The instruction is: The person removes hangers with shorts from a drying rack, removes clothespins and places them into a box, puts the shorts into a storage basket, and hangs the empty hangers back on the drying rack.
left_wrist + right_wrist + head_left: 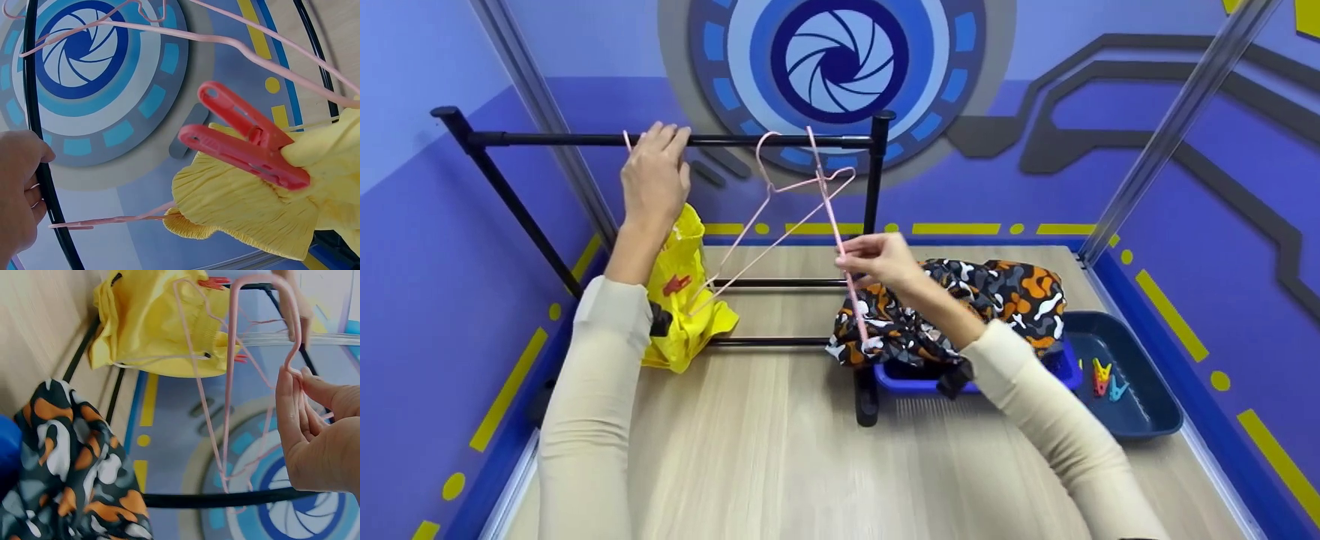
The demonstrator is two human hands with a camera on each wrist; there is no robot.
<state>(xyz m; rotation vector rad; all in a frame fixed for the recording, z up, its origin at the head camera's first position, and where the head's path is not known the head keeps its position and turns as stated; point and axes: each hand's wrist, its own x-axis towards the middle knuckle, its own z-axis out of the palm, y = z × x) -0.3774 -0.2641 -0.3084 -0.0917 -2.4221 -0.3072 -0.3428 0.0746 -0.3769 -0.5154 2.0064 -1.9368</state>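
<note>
My left hand point(655, 176) grips the top bar point(735, 140) of a black clothes rack. Below that hand hangs a yellow garment point(682, 259) on a pink hanger, with red clothespins point(236, 151) clipped to it in the left wrist view. Between thumb and fingers, my right hand point(885, 259) pinches another pink hanger point(830, 202). Its top end overlaps the bar; whether it hooks over it I cannot tell. Its lower end reaches a camouflage-patterned cloth point(1020, 300) in black, orange and white. A bare pink hanger point(759, 154) hangs on the bar between both hands.
Under the patterned cloth is a blue basket point(907, 382). A dark tray point(1166, 420) at the right holds several clothespins point(1100, 377). The rack's right post point(874, 184) stands near my right hand. Walls enclose the wooden tabletop point(765, 450).
</note>
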